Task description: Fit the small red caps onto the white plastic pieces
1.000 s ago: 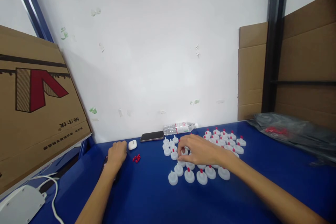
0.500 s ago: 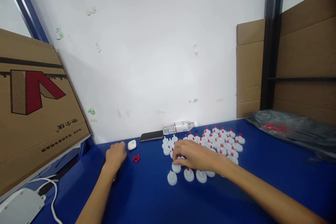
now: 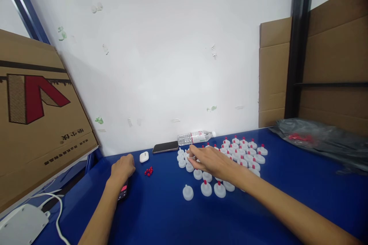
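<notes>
Several white plastic caps [image 3: 241, 153], many with a red tip, stand grouped on the blue table [image 3: 172, 214]. My right hand [image 3: 211, 161] reaches over the left part of the group, fingers pressed together at a cap near the back; what they pinch is too small to name. My left hand [image 3: 122, 168] rests curled on the table over a small black device with a red mark [image 3: 123, 191]. A little heap of red tips [image 3: 148, 171] lies between my two hands.
A white earbud case [image 3: 144, 156], a dark phone [image 3: 165, 147] and a lying water bottle [image 3: 196, 137] sit by the white wall. A large cardboard box [image 3: 37, 122] leans at the left, a grey plastic bag [image 3: 322, 141] lies at the right, a white adapter with cable [image 3: 23, 224] at bottom left.
My right hand drew towards me over the front caps, then reached back to the far left caps. My left hand shifted slightly, uncovering the black device.
</notes>
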The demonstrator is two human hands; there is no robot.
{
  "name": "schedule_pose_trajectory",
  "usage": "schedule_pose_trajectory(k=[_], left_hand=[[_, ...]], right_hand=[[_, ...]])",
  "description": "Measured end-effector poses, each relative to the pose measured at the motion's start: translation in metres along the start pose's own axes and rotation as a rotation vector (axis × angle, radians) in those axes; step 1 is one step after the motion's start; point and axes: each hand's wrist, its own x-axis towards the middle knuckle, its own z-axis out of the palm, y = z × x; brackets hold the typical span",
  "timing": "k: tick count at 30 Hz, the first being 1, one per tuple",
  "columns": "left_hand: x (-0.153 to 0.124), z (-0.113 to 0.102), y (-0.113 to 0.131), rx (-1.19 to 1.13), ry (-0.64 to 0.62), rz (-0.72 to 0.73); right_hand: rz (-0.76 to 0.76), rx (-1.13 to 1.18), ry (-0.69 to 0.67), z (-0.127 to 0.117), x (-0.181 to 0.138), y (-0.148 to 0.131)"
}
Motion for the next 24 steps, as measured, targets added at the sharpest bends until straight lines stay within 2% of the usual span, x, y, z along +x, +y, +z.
schedule_pose_trajectory(k=[12,18,24], left_hand=[[0.0064,0.0007,-0.0056,0.000,0.047,0.064],[0.0043,0.0040,-0.0047,0.017,0.009,0.018],[-0.0014,0.0018,0.0010,-0.002,0.028,0.001]], right_hand=[[-0.100,0.037,0.010,-0.0041,-0.0010,-0.0008],[-0.159,0.038,0.026,-0.0048,-0.0001,-0.0006],[-0.215,0.016,0.023,-0.0008,-0.0006,0.0003]])
